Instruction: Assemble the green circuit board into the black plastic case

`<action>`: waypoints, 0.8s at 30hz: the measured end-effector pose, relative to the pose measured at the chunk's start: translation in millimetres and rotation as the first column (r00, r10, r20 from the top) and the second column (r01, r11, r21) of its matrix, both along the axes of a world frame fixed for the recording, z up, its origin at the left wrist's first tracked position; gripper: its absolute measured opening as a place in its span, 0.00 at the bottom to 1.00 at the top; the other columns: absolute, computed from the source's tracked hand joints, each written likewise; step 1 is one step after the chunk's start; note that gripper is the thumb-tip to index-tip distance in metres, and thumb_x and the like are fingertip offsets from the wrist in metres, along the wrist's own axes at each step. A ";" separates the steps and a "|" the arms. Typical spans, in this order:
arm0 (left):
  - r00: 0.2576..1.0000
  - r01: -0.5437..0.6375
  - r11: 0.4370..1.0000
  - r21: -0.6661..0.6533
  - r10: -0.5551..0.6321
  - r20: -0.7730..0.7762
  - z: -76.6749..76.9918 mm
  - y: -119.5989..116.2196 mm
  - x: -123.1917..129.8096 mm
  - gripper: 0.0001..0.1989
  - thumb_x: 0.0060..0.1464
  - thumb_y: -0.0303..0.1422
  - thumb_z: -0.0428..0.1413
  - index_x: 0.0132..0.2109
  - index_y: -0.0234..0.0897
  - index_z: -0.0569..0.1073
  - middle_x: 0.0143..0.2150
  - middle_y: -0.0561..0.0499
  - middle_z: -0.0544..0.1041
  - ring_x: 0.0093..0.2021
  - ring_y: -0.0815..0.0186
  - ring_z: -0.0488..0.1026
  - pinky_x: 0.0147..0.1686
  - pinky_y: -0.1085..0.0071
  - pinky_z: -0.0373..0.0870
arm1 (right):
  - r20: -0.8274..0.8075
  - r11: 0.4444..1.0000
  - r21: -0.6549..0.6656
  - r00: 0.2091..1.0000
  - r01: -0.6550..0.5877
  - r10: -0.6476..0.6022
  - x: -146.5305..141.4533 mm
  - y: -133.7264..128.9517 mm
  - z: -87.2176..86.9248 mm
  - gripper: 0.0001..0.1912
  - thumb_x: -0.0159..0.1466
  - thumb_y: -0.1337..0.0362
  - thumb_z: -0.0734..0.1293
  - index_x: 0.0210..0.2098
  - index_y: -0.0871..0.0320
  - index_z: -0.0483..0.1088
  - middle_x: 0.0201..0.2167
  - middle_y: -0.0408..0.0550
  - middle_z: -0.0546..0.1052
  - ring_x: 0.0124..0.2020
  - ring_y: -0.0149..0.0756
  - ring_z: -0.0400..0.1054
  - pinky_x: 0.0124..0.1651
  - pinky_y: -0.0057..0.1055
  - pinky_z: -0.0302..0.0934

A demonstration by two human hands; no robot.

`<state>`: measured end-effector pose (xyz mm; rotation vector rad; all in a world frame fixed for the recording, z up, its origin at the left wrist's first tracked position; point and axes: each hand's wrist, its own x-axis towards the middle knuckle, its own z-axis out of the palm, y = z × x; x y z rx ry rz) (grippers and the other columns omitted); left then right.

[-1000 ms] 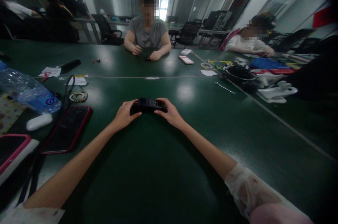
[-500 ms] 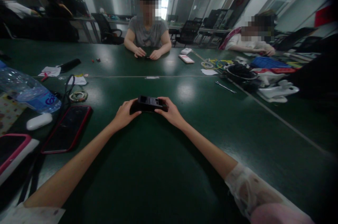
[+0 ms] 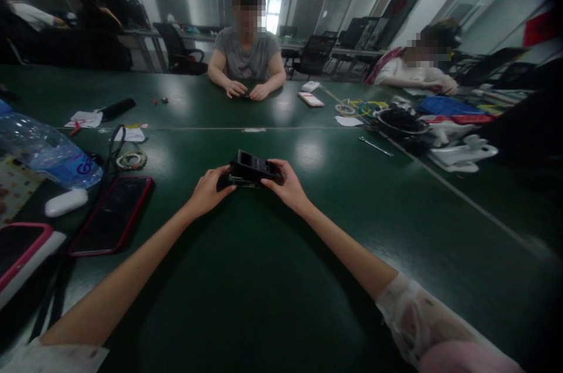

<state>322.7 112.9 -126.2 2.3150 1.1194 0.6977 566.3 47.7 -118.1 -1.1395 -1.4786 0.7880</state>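
Note:
Between my hands is a black boxy device (image 3: 253, 166) with a small screen and a row of buttons on its top face. Its upper shell tilts up at the left, and a gap shows a thin lighter part (image 3: 243, 181) beneath, too small to name. My left hand (image 3: 210, 190) grips the device's left end, thumb at the near edge of the lower part. My right hand (image 3: 288, 186) is closed round the right end, thumb in front and fingers behind. The far side of the device is hidden.
At left lie a red-edged phone (image 3: 113, 214), a white earbud case (image 3: 65, 203), a bracelet (image 3: 131, 160) and a water bottle (image 3: 53, 147). A wrench (image 3: 376, 145) and a heap of cables (image 3: 400, 121) are at right. Across the table (image 3: 246, 279) sits a person (image 3: 247, 53).
The upper shell has risen at its left side and shifted slightly right, opening a gap above the lower part. My right hand has moved slightly right with it; the left has barely moved.

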 end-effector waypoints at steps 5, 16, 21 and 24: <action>1.000 0.029 1.000 0.008 -0.029 0.003 2.6 -1.0 0.1 0.27 0.57 0.37 0.55 0.62 0.43 0.59 0.59 0.44 0.67 0.57 0.53 0.64 0.52 0.51 0.65 | -0.021 0.999 -0.009 0.998 0.052 -0.052 -0.4 -0.5 1.1 0.25 0.58 0.60 0.70 0.52 0.53 0.58 0.54 0.52 0.67 0.57 0.41 0.63 0.58 0.42 0.63; 1.000 0.027 0.999 -0.020 -0.027 0.008 4.0 -0.6 -0.3 0.27 0.57 0.37 0.55 0.62 0.44 0.59 0.59 0.45 0.67 0.58 0.54 0.64 0.54 0.51 0.63 | 0.003 0.910 0.101 0.915 0.402 -0.404 9.7 5.4 -10.4 0.26 0.60 0.54 0.67 0.53 0.54 0.56 0.52 0.54 0.67 0.54 0.41 0.65 0.58 0.42 0.61; 1.000 0.029 0.999 -0.026 -0.029 0.011 4.9 -0.9 -0.9 0.26 0.57 0.38 0.55 0.61 0.44 0.59 0.59 0.45 0.68 0.58 0.53 0.64 0.53 0.50 0.64 | 0.041 0.794 0.171 0.801 0.584 -0.597 18.0 7.8 -21.0 0.26 0.60 0.56 0.66 0.53 0.55 0.53 0.50 0.54 0.65 0.49 0.41 0.66 0.54 0.43 0.62; 1.000 0.021 0.999 -0.038 -0.021 0.009 5.7 -1.7 -1.1 0.26 0.57 0.38 0.55 0.61 0.44 0.60 0.59 0.45 0.67 0.58 0.53 0.64 0.53 0.50 0.64 | 0.082 0.794 0.157 0.793 0.588 -0.603 26.8 11.2 -32.5 0.26 0.61 0.57 0.64 0.54 0.54 0.50 0.52 0.55 0.62 0.54 0.43 0.62 0.57 0.47 0.59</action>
